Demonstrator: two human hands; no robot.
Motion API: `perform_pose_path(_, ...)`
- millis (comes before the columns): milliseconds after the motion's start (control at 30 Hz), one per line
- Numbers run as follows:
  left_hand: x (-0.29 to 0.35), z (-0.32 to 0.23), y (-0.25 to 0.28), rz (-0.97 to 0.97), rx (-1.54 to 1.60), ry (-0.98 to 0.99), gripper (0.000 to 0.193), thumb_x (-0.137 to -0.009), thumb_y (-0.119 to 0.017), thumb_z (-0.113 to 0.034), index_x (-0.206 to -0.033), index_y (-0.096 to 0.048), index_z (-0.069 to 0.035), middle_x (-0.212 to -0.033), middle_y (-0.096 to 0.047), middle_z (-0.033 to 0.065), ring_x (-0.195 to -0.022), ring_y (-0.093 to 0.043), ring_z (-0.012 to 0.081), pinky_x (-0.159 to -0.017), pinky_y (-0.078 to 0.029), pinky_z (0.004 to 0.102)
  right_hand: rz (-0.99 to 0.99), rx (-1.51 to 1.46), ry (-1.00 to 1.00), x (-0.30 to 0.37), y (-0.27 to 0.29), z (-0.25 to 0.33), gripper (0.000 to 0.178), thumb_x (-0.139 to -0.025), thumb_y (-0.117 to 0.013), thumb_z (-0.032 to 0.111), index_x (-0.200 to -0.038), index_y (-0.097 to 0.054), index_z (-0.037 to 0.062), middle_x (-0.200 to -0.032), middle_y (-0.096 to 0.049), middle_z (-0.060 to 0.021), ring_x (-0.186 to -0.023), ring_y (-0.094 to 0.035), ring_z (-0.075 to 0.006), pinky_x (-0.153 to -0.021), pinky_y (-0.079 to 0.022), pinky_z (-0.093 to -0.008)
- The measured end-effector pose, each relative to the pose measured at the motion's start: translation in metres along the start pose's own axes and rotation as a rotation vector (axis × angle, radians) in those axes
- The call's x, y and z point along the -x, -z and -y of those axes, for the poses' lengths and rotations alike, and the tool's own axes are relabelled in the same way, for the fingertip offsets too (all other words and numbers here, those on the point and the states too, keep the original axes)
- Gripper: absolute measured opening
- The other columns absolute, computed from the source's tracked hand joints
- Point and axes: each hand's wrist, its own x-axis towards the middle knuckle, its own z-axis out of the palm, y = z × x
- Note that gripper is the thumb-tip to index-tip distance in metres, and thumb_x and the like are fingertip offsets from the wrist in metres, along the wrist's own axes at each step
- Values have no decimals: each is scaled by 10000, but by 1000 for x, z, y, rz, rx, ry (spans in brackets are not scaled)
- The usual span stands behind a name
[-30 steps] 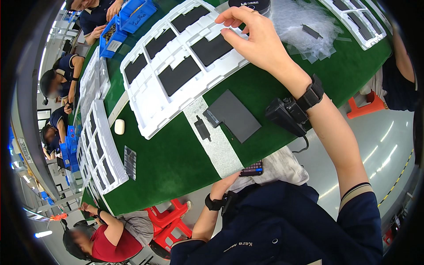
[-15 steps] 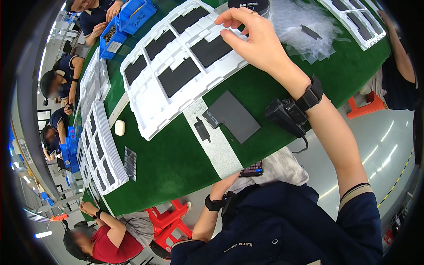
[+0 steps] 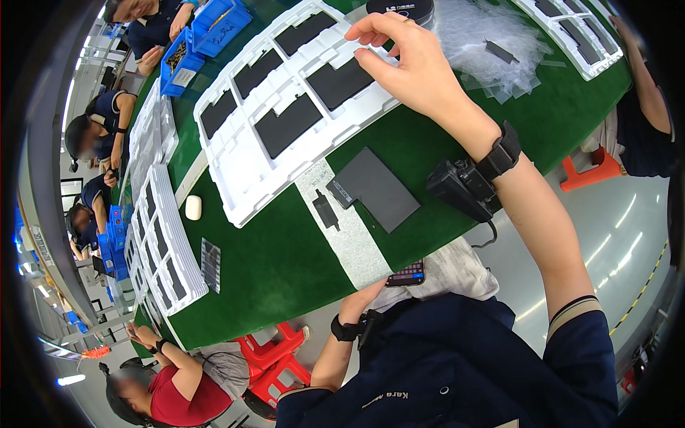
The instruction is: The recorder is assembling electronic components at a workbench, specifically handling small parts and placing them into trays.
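Co-worker's hand [image 3: 150, 60] shifted, tray [image 3: 239, 167] beneath right hand [image 3: 414, 68]

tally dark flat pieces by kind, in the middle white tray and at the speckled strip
Large pieces in the tray: 5
Large piece by the speckled strip: 1
Small piece on the strip: 1
Total: 7

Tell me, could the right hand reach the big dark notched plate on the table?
Probably yes: the right hand looks empty, and the notched plate lies uncovered on the table, with nothing visible blocking the way.
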Motion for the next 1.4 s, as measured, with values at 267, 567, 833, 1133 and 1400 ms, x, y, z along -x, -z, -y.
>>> perform_pose_path(267, 0, 6, -2, 18, 46, 14, 451, -863, -490, -374, -1167, -509, -41, -1194, -522, 131, -1117, -474, 279, -959, -348, 340, 0, 7, 2, 0, -1, -1, 162, -716, -580, 129, -851, -600, 42, -788, -565, -109, -763, -563, -225, -686, -462, -319)
perform_pose_path(567, 0, -2, 1, 40, -45, 18, 470, -866, -475, -392, -1184, -496, -46, -1222, -502, 132, -1137, -456, 286, -974, -333, 347, 2, 9, -1, 0, 0, -1, 166, -718, -579, 132, -856, -602, 44, -787, -563, -109, -755, -563, -227, -686, -462, -320)
perform_pose_path(833, -1, 6, -2, 43, 21, 20, 469, -869, -477, -386, -1185, -495, -41, -1224, -502, 131, -1138, -456, 278, -975, -333, 342, 8, 9, -8, 0, 0, -1, 171, -719, -578, 137, -862, -600, 45, -796, -564, -108, -758, -563, -229, -687, -461, -322)
perform_pose_path(1133, -5, 27, -9, 17, 31, -71, 394, -851, -546, -304, -1124, -540, -21, -1139, -561, 122, -1041, -527, 257, -914, -395, 328, 10, 3, -11, 0, 0, 0, 171, -715, -576, 132, -857, -601, 38, -793, -567, -109, -765, -563, -229, -689, -462, -320)
perform_pose_path(1400, -8, 16, -7, 7, 58, -150, 341, -829, -591, -261, -1068, -574, -18, -1071, -593, 124, -972, -565, 244, -857, -434, 315, 5, 5, -1, 0, 0, 0, 165, -715, -578, 131, -851, -602, 40, -802, -574, -110, -775, -568, -229, -698, -463, -321)
